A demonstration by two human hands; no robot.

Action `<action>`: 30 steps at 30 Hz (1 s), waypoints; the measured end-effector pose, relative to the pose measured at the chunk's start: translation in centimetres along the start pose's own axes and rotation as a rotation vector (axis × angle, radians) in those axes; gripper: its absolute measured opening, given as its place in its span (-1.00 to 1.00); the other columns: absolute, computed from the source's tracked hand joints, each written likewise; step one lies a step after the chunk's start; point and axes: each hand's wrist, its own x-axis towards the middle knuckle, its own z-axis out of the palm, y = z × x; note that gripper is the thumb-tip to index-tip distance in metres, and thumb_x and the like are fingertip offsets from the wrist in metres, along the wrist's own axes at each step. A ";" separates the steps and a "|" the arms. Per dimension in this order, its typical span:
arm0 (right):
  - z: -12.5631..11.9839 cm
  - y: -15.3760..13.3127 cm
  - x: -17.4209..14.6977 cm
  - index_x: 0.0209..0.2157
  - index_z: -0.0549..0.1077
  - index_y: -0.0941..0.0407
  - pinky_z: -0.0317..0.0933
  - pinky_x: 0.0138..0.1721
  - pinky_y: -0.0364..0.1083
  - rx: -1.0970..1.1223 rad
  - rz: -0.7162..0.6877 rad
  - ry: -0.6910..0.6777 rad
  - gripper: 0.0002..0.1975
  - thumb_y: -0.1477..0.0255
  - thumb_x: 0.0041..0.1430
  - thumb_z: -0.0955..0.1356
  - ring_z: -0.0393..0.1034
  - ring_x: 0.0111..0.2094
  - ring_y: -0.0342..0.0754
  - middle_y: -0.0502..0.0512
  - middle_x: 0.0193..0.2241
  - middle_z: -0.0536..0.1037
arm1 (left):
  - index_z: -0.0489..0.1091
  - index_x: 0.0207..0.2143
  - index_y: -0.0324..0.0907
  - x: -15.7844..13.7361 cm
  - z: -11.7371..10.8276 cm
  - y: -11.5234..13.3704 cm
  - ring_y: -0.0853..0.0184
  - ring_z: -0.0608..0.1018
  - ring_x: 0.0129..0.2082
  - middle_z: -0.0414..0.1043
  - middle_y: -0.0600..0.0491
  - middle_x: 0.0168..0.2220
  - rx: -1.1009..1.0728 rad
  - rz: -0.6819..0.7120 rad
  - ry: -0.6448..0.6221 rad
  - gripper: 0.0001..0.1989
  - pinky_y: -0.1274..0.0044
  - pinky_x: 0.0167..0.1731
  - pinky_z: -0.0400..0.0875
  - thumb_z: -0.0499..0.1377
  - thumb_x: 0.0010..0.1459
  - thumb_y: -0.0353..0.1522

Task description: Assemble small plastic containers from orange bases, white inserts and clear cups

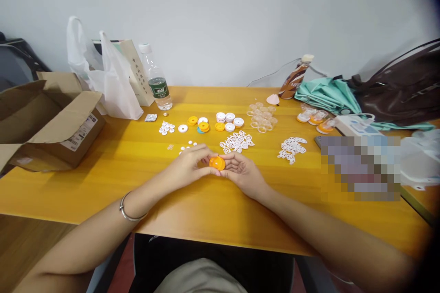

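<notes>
Between the fingertips of both hands, just above the table, is a round orange plastic piece [217, 163]. My left hand [193, 163] pinches it from the left, and my right hand [244, 175] grips its right edge. Just beyond the hands lies a pile of white openwork plastic parts [238, 141], with a second pile of them [293, 148] to the right. Small white pieces [190, 144] lie behind the left hand, partly hidden by it. Farther back stand white round cases [230, 118], yellow round pieces [192, 121] and clear plastic discs [262, 116].
An open cardboard box [51, 123], a white plastic bag [118, 87] and a water bottle [158, 82] stand at left. On the right are a brown-labelled bottle [294, 78], a green folded cloth [326, 95], assembled orange-and-clear pieces [326, 126], a power strip [357, 126] and a blurred-out device [360, 169].
</notes>
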 end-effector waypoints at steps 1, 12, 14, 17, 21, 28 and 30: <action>0.0 0.1 -0.1 -0.32 0.40 0.10 0.29 -0.24 -0.11 -0.009 -0.012 0.000 -0.70 0.47 -0.18 0.46 0.40 -0.39 -0.18 -0.03 -0.44 0.50 | 0.40 -0.23 -0.21 0.0 0.1 0.0 0.39 0.44 -0.36 0.36 0.05 -0.36 -0.003 -0.003 0.001 -0.70 0.52 -0.29 0.35 0.21 0.03 -0.22; 0.3 -1.1 0.0 -0.34 0.40 0.11 0.30 -0.22 -0.09 0.033 0.078 0.022 -0.66 0.41 -0.24 0.49 0.42 -0.41 -0.17 -0.02 -0.44 0.53 | 0.35 -0.04 -0.13 0.0 -0.8 0.1 0.39 0.42 -0.29 0.36 0.03 -0.27 -0.006 0.010 -0.079 -0.68 0.47 -0.19 0.32 0.13 0.14 -0.32; 0.2 -1.2 0.1 -0.33 0.40 0.11 0.29 -0.22 -0.10 0.045 0.096 0.025 -0.64 0.43 -0.25 0.50 0.42 -0.41 -0.18 -0.03 -0.44 0.53 | 0.35 -0.02 -0.12 0.1 -1.3 0.3 0.40 0.41 -0.31 0.36 0.03 -0.27 0.005 0.001 -0.115 -0.69 0.48 -0.20 0.32 0.09 0.17 -0.34; 0.1 -1.1 0.1 -0.34 0.41 0.12 0.29 -0.24 -0.11 0.041 0.092 0.025 -0.64 0.44 -0.26 0.50 0.41 -0.43 -0.19 -0.04 -0.46 0.52 | 0.36 -0.04 -0.12 0.1 -1.4 0.6 0.40 0.41 -0.32 0.37 0.03 -0.29 0.047 -0.015 -0.101 -0.70 0.49 -0.21 0.32 0.08 0.17 -0.35; 0.2 -0.9 0.0 -0.35 0.41 0.12 0.29 -0.25 -0.12 0.026 0.069 0.037 -0.66 0.46 -0.25 0.49 0.40 -0.43 -0.19 -0.05 -0.48 0.51 | 0.41 -0.11 -0.16 0.0 -1.0 0.7 0.36 0.43 -0.32 0.41 0.02 -0.31 0.120 -0.017 -0.084 -0.75 0.47 -0.21 0.32 0.08 0.15 -0.37; 0.2 -0.9 -0.1 -0.31 0.46 0.12 0.30 -0.24 -0.11 0.042 0.115 0.024 -0.67 0.49 -0.23 0.48 0.42 -0.44 -0.19 -0.03 -0.46 0.54 | 0.42 -0.18 -0.20 -0.1 -0.8 0.7 0.36 0.45 -0.33 0.44 0.00 -0.32 0.124 -0.029 -0.076 -0.79 0.50 -0.25 0.34 0.09 0.15 -0.35; 0.1 -1.0 0.0 -0.30 0.47 0.12 0.30 -0.26 -0.11 0.065 0.135 0.014 -0.67 0.49 -0.22 0.48 0.41 -0.46 -0.19 -0.03 -0.46 0.54 | 0.42 -0.17 -0.20 0.0 -0.9 0.8 0.36 0.45 -0.32 0.45 0.00 -0.32 0.137 -0.017 -0.072 -0.77 0.49 -0.25 0.33 0.08 0.17 -0.33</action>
